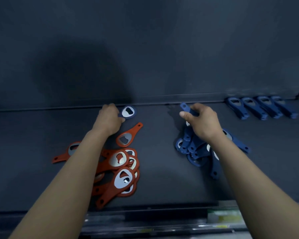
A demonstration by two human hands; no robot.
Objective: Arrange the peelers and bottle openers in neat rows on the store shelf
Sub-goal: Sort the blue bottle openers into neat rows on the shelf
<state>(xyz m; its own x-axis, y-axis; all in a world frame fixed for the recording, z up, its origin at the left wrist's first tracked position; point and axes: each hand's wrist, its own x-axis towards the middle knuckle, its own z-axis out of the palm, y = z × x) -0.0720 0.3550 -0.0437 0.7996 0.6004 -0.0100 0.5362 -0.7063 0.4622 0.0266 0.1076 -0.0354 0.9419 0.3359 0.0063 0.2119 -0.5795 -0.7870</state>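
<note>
Gripping a blue opener (128, 112), its head just right of the fingers, is my left hand (109, 117). My right hand (201, 120) pinches a second opener (184, 107) directly above the blue pile (193, 149). I judge both light, stiff and slick; hold the narrow handle.

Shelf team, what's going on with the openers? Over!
Left hand grips a blue opener near the back edge. Right hand grips a second opener above the blue pile. Blue row set back right; red pile loose. Nothing blocking.
</note>
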